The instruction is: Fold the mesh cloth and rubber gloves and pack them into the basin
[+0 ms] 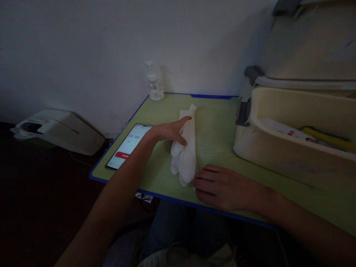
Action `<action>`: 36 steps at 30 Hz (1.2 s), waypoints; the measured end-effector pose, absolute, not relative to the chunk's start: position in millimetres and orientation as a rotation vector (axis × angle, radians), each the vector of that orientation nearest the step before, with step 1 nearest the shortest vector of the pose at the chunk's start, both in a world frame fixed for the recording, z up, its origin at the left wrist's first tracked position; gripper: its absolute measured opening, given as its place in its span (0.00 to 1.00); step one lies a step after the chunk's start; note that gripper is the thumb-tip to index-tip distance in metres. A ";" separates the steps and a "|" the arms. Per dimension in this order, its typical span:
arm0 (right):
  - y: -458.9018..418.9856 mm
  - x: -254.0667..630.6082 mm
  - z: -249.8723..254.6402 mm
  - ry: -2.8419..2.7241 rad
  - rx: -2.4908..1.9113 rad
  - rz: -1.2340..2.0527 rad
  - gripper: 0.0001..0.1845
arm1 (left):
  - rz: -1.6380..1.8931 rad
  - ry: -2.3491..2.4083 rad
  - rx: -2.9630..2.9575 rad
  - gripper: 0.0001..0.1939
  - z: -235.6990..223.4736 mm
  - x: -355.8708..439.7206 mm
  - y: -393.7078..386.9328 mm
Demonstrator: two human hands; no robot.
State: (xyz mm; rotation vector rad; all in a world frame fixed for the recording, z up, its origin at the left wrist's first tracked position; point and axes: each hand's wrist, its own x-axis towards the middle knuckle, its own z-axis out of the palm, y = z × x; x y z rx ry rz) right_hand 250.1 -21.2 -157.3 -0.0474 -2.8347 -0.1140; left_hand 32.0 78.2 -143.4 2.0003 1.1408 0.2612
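Observation:
A white glove [185, 148] lies lengthwise on the green tabletop [222, 133], fingers toward me. My left hand [169, 131] pinches the glove's left edge near its middle, thumb and fingers closed on the fabric. My right hand [222, 187] rests near the table's front edge, its fingertips closed on the glove's finger end.
A phone [129, 145] showing a timer lies at the table's left edge. A pump bottle [154, 83] stands at the back left corner. An open cream storage box [300, 137] with items inside fills the right side. A white device [59, 129] sits on the floor at left.

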 end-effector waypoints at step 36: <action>-4.7 254.2 -158.7 -2.698 -0.100 0.194 0.13 | 0.205 1.205 1.986 0.54 -138.4 33.1 74.9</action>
